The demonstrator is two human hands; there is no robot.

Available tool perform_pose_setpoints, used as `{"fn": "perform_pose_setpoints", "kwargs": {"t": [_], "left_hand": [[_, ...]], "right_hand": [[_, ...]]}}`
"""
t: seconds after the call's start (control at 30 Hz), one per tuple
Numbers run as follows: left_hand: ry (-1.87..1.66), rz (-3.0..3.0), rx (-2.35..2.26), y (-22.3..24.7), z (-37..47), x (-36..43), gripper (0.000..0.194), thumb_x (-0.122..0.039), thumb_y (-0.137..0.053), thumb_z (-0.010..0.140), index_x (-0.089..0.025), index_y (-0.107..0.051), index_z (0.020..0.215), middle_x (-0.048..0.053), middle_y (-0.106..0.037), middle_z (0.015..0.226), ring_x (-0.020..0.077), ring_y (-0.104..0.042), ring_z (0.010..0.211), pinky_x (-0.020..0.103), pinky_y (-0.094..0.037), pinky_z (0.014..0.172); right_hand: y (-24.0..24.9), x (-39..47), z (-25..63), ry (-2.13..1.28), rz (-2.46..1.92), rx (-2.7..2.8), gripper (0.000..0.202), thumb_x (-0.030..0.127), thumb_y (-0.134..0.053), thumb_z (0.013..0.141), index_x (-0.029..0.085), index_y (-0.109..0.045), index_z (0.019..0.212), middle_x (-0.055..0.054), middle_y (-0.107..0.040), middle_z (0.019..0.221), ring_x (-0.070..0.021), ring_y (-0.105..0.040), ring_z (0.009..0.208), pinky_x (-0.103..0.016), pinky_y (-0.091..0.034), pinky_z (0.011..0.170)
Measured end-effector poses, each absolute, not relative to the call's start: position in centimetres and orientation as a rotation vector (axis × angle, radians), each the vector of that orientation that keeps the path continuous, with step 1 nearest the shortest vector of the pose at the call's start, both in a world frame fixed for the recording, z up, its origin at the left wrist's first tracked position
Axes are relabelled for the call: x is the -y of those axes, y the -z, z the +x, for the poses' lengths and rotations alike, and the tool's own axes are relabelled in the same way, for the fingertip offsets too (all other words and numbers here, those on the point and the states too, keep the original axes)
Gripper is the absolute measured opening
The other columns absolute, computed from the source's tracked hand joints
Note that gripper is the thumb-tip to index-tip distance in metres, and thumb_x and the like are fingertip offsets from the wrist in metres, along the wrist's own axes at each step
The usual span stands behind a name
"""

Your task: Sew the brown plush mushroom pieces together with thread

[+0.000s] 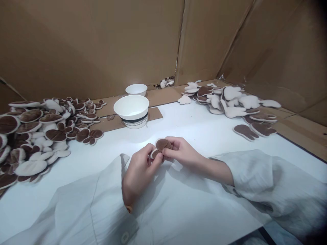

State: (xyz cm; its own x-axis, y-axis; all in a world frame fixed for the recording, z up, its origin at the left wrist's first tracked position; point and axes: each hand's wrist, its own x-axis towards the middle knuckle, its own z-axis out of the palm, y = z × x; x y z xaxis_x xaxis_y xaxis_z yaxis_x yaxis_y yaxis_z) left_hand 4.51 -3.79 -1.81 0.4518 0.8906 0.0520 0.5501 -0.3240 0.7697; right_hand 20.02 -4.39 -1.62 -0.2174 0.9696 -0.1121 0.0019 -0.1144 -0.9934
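Loose pale grey-green sleeves, one with a seam and a round, light button.

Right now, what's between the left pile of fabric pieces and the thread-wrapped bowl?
A flat cardboard strip with a small brownish scrap on it lies between the pile and the bowl, as the head view shows.

1. From where I stand, I can read no text, label or brand anywhere.
2. No number or sign is legible to me either.
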Motion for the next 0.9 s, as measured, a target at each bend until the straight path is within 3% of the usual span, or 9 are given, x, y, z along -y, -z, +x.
{"fn": "perform_pose_setpoints", "kwargs": {"t": [0.2,0.57,0.9], "left_hand": [[-0.647,2.004,-1.22,1.59,4.71,3.9,0.018,-0.031,-0.041,0.084,-0.019,-0.043,0.07,-0.005,-0.047,0.064,0.0099,-0.042,0.059,0.022,-0.033,0.057],[-0.669,1.794,-1.109,1.33,4.68,3.58,0.014,-0.023,-0.043,0.079,-0.018,-0.048,0.067,-0.005,-0.048,0.063,0.0096,-0.041,0.059,0.021,-0.033,0.056],[-0.664,1.749,-1.062,1.24,4.63,3.57,0.015,-0.02,-0.043,0.078,-0.017,-0.048,0.063,-0.005,-0.047,0.061,0.009,-0.038,0.057,0.02,-0.032,0.054]], "right_hand": [[1.95,4.27,20.42,-1.478,-1.157,1.352,0.007,0.014,-0.05,0.067,0.014,-0.056,0.065,0.002,-0.05,0.058,-0.0086,-0.044,0.056,-0.022,-0.031,0.053],[1.04,4.31,20.26,-1.447,-1.163,1.233,0.019,0.016,-0.045,0.066,0.016,-0.042,0.046,0.004,-0.038,0.049,-0.0066,-0.033,0.05,-0.022,-0.025,0.048],[1.79,3.88,20.74,-1.485,-1.147,1.213,0.022,0.016,-0.043,0.066,0.017,-0.042,0.043,0.003,-0.042,0.046,-0.0073,-0.035,0.047,-0.022,-0.03,0.047]]}}
